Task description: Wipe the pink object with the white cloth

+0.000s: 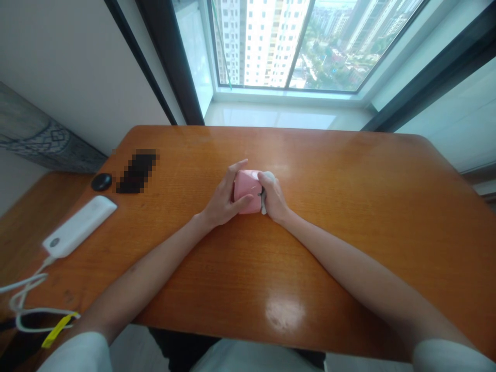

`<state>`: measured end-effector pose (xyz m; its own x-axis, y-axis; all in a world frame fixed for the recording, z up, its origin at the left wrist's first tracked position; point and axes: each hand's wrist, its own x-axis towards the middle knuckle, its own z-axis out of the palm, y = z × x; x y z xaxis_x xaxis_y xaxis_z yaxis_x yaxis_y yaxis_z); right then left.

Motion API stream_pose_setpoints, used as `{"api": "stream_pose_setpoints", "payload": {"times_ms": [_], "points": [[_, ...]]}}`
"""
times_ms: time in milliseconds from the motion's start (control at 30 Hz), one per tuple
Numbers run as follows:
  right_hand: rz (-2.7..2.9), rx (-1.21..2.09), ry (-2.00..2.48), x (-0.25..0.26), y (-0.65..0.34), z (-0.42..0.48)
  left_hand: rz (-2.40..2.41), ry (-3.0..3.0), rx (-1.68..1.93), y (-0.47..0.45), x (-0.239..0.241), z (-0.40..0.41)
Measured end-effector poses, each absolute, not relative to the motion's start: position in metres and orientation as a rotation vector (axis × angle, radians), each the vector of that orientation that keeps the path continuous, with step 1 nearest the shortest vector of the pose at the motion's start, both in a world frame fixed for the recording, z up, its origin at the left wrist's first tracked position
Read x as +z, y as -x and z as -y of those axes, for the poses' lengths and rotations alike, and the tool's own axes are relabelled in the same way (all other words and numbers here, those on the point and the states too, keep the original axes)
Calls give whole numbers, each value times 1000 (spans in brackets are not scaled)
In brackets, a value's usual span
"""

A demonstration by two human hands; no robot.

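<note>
At mid-table (pixel 349 206), near the far side of centre, a pink box (pixel 246 187) sits between both hands. The left hand (pixel 222 199) wraps its left side, fingers over the far edge and thumb across the near face. The right hand (pixel 274 199) clasps the right side, thumb on top. A white thing (pixel 270 175) shows at that hand's fingers, touching the box; what it is I cannot tell. Well apart at the left lie a white power bank (pixel 79 226) with its cable (pixel 27 289) and a black disc (pixel 101 182).
</note>
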<state>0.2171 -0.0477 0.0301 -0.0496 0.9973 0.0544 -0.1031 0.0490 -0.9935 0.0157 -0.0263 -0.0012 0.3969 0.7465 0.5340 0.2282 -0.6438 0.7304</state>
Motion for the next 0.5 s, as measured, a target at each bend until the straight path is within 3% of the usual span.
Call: {"api": "stream_pose_setpoints", "payload": {"times_ms": [200,500], "points": [[1151,1222,1055,23,-219,38,-765,-2453,1200,-14,3,25],[1267,1291,1054,33,-218,54,-860,-2073,1142,-16,4,28]]}}
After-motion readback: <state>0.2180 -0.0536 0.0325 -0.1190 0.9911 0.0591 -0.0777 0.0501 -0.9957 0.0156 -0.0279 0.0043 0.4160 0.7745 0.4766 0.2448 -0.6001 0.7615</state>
